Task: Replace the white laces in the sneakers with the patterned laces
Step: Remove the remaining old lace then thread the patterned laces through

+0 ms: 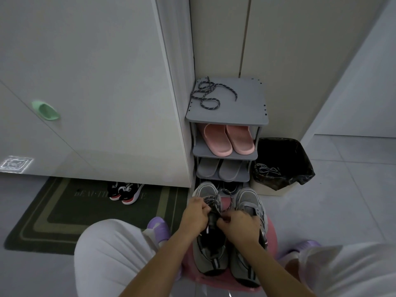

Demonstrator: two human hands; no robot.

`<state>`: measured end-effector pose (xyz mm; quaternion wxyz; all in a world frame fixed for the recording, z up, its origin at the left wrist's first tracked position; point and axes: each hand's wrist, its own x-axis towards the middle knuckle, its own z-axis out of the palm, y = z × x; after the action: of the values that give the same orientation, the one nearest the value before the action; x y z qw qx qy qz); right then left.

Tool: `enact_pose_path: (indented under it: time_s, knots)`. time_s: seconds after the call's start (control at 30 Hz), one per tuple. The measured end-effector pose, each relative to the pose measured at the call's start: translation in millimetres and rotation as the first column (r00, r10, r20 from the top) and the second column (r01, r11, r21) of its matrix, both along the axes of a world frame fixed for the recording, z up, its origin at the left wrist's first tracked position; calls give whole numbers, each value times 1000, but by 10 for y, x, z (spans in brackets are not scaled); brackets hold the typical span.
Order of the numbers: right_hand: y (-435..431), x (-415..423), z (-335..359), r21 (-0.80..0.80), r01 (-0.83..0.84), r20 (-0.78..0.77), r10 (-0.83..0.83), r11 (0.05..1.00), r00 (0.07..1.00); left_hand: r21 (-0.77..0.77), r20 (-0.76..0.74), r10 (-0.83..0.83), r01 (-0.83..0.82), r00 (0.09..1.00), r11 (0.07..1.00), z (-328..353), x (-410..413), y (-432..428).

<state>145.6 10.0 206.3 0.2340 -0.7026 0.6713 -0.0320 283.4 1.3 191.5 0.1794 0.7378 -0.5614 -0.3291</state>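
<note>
i sit with a pink stool (216, 282) between my knees, and the two grey sneakers stand on it side by side, toes pointing away from me. my left hand (196, 215) is over the left sneaker (206, 190), fingers curled around the patterned lace (214, 202) near the tongue. my right hand (237, 228) is just beside it, and its fingers pinch the same lace closer to me; the thumb side is hidden, so i cannot tell exactly how the pinch is made. the lace crosses the upper eyelets of this sneaker, and one loop of it hangs over toward the right sneaker (248, 202). whether the right sneaker has any lace i cannot tell.

the second patterned lace (203, 91) lies loose on the top board of the grey shoe rack (246, 103) in front of me. under it are pink slippers (229, 140) and, one shelf lower, grey slippers (220, 170). the white laces (267, 169) lie on the edge of the black bag in the bin (285, 159) beside the rack. to my left a dark doormat (64, 211) carries black and red sneakers (126, 192).
</note>
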Motion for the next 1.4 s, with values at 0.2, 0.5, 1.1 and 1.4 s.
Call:
enact_pose_path:
  time_s: [0.2,0.5,1.1,1.4]
  knots:
    - [-20,-20,19,37,36,18,-36,999,999,-78,-181,220,-237,959,968,-82,253,78]
    - [43,-83,85,40,-53,-18,53,998,998,201,-175,358,-323,917,925,-143,469,212]
    - [16,-126,23,52,-62,-54,65,997,996,-113,101,36,-24,994,993,-19,-30,204]
    - [33,-126,18,25,-76,-54,77,997,996,84,-103,192,-184,976,979,-3,304,389]
